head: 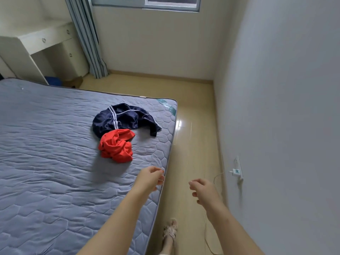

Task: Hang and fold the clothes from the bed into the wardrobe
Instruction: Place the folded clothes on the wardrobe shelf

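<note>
Near the middle of the frame we find two garments crumpled on the grey-blue quilted mattress (55, 144), close to its right edge. The dark navy shiny garment with white stripes (125, 118) lies higher in the picture. The bright orange-red cloth garment (116, 146) is bunched just below it, touching its lower edge.

Both hands reach in from the bottom of the frame and hold nothing. The left hand (150, 178) hovers over the mattress's right edge, below the red garment and apart from it, fingers loosely curled. The right hand (204, 191) hangs over the pale wooden floor (193, 126) beside the bed, its fingers likewise loosely curled, well apart from the left.

At lower centre a foot in a pale slipper (171, 231) stands on the floor. On the grey wall at right a white charger (236, 171) sits in a socket. In the upper left we see a white desk with drawers (42, 41) and a blue-grey curtain (86, 37).
</note>
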{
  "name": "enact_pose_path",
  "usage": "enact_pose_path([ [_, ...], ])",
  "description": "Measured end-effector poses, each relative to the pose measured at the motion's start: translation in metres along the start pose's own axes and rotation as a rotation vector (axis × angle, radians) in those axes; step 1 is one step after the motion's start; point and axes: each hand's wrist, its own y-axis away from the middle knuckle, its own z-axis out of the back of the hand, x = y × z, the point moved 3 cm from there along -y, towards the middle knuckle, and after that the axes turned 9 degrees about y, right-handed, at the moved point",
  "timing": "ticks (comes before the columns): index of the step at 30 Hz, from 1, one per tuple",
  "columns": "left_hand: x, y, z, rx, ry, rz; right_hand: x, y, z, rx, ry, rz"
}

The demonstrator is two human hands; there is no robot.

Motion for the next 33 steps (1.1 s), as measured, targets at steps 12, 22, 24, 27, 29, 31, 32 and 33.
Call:
enact_pose_path([
  [12, -0.142, -0.226, 0.007, -0.104, 0.079, -0.048, 0.16, -0.234, -0.007, 0.123, 0.139, 0.042],
  [22, -0.156, -0.342, 0.055, -0.337, 0.174, 0.058, 0.232, -0.38, -0.066, 0.364, 0.276, 0.077],
  [24, -0.151, -0.373, 0.062, -0.408, 0.235, 0.103, 0.24, -0.418, -0.079, 0.426, 0.289, 0.066],
  [27, -0.153, -0.425, 0.067, -0.529, 0.289, 0.147, 0.255, -0.481, -0.091, 0.493, 0.364, 0.063],
  [29, -0.151, -0.465, 0.064, -0.595, 0.328, 0.202, 0.263, -0.529, -0.098, 0.547, 0.447, 0.053],
  [31, -0.149, -0.499, 0.055, -0.617, 0.368, 0.293, 0.266, -0.572, -0.106, 0.594, 0.553, 0.039],
  [32, -0.147, -0.515, 0.05, -0.625, 0.392, 0.323, 0.269, -0.593, -0.111, 0.617, 0.598, 0.039],
  [33, -0.145, -0.531, 0.047, -0.63, 0.412, 0.349, 0.273, -0.614, -0.118, 0.64, 0.635, 0.044],
])
